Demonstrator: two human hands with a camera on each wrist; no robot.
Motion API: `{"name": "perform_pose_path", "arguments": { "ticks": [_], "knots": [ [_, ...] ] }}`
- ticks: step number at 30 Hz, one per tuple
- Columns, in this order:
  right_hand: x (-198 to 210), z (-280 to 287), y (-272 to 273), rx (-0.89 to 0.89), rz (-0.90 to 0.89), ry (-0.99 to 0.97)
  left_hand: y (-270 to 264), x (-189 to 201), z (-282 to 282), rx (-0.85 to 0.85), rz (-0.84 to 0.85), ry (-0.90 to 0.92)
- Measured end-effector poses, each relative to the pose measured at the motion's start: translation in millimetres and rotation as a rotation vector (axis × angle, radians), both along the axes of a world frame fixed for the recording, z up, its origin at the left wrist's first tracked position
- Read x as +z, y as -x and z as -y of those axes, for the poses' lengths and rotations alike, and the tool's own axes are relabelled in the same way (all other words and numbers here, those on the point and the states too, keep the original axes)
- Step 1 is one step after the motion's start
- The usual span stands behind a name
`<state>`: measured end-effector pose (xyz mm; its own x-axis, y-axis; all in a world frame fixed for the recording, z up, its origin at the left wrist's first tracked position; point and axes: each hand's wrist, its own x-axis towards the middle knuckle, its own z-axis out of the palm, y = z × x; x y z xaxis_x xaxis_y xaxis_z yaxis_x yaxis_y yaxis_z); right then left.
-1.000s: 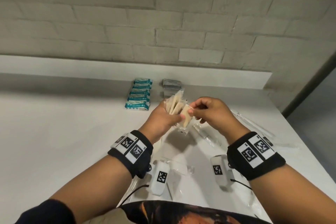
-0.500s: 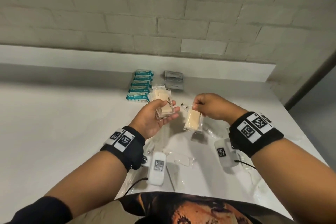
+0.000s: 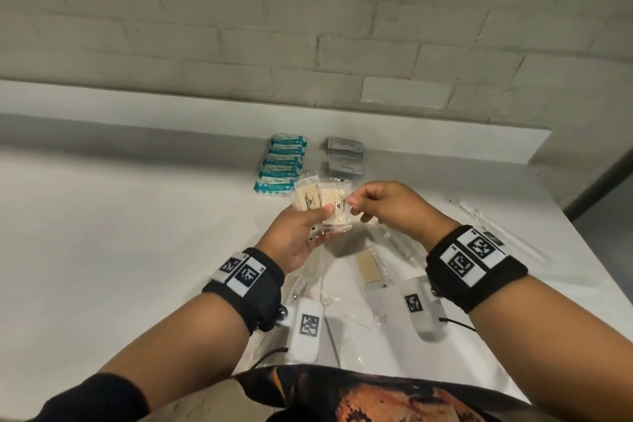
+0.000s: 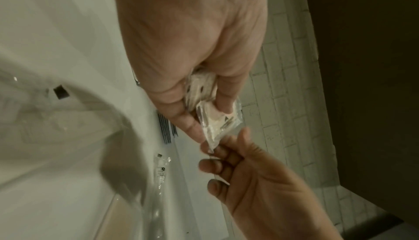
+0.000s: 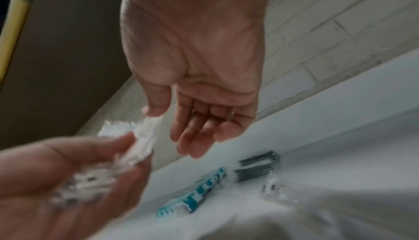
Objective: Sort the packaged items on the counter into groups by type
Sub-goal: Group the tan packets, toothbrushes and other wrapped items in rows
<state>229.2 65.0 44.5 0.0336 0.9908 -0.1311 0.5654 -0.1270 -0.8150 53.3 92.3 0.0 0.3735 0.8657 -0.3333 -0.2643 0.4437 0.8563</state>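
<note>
Head view: the left hand grips a fan of beige packets above the tabletop, in front of the teal packs and grey sachets. The right hand pinches the packets' right edge.

Left wrist view: thumb and fingers clamp the packets.

Right wrist view: the right hand, fingers loosely extended, has its thumb on the wrapper.

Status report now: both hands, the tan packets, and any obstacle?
Left hand grips tan packets, fanned. Right hand pinches the packets' wrapper edge. One tan packet loose on counter. Nothing blocking.
</note>
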Motion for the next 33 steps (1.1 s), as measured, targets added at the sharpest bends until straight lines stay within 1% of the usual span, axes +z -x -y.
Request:
{"name": "perform_pose_path", "arguments": {
  "ticks": [2,5,7,9,10,11,13,14,15,16,17,19,20,22,24,26,28,29,30,32,33],
  "knots": [
    [3.9,3.2,0.9,-0.036,-0.094,-0.039,-5.9,2.0,1.6,-0.034,0.001,-0.013],
    [6.0,7.7,-2.0,-0.088,-0.138,-0.096,-14.1,6.1,4.6,-0.066,0.016,-0.019],
    [7.6,10.9,-8.4,-0.129,-0.107,-0.152,-18.0,8.6,5.6,-0.065,0.019,-0.002],
    [10.1,14.8,-15.3,-0.148,-0.033,-0.267,-20.9,9.3,4.9,-0.066,0.033,0.049],
    [11.8,17.5,-17.8,-0.129,0.039,-0.353,-21.5,10.7,5.4,-0.074,0.042,0.083],
    [13.4,19.8,-19.6,-0.082,0.154,-0.448,-21.4,12.7,6.0,-0.085,0.052,0.112],
    [14.8,26.8,-22.5,0.066,0.47,-0.613,-21.7,16.8,8.3,-0.116,0.07,0.126],
    [12.1,29.4,-24.3,0.14,0.596,-0.671,-21.7,18.4,8.8,-0.12,0.076,0.106],
    [8.8,31.5,-25.3,0.195,0.638,-0.697,-21.8,19.0,8.2,-0.106,0.074,0.07],
    [6.8,33.9,-24.8,0.214,0.59,-0.669,-21.7,18.6,7.2,-0.087,0.059,0.017],
    [8.7,36.8,-22.5,0.188,0.466,-0.601,-21.5,18.8,6.1,-0.072,0.032,-0.04],
    [13.5,37.9,-19.9,0.059,0.207,-0.428,-21.1,21.5,6.6,-0.052,-0.026,-0.134],
    [15.9,35.8,-19.2,-0.01,0.156,-0.378,-20.8,22.3,7.1,-0.053,-0.047,-0.173],
    [20.9,29.5,-17.7,-0.07,0.143,-0.282,-22.0,23.3,9.8,-0.07,-0.087,-0.244],
    [24.8,23.6,-15.4,-0.071,0.156,-0.194,-23.6,22.3,11.9,-0.088,-0.119,-0.282],
    [27.3,20.5,-16.3,-0.055,0.119,-0.123,-23.9,22.2,13.8,-0.106,-0.121,-0.277],
    [31.4,19.5,-20.2,-0.024,0.041,-0.094,-21.3,22.2,14.6,-0.126,-0.092,-0.259],
    [31.7,18.0,-23.4,-0.021,0.03,-0.088,-19.1,22.0,14.7,-0.135,-0.069,-0.243],
    [31.6,16.0,-27.4,-0.043,0.083,-0.087,-17.0,22.1,14.5,-0.138,-0.042,-0.217],
    [27.9,10.9,-35.6,-0.093,0.261,-0.076,-13.0,20.5,11.5,-0.104,0.012,-0.145],
    [25.3,8.8,-39.3,-0.085,0.272,-0.054,-11.6,19.5,9.4,-0.079,0.04,-0.095]
  ]
}}
